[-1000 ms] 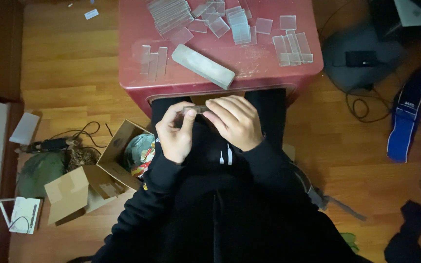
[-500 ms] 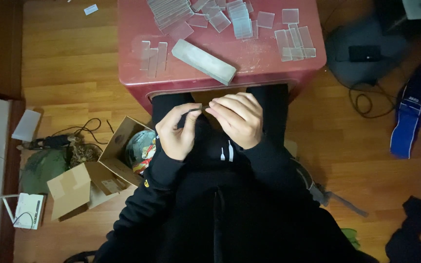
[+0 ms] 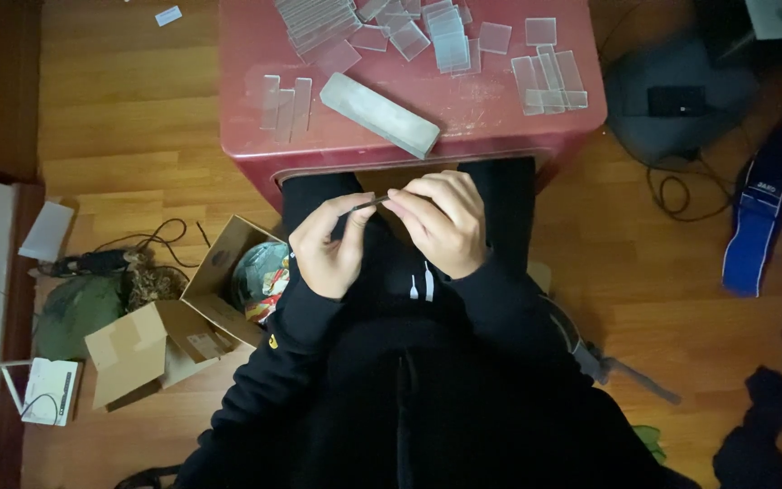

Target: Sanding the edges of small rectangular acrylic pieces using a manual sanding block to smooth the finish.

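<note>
Hands now slightly apart versus earlier. Thin dark narrow strip (image 3: 366, 205), frame centre, long axis near horizontal, pinched at its ends between left hand (image 3: 329, 249) and right hand (image 3: 441, 222) fingertips.

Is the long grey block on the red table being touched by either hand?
No: the long grey block lies alone on the red table, while the left hand and right hand pinch a small thin piece over the lap.

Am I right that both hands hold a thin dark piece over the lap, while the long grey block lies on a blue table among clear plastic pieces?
Not quite: the table is red, as the head view shows. The left hand and right hand do hold the thin dark piece, and the long grey block lies among the clear plastic pieces.
</note>
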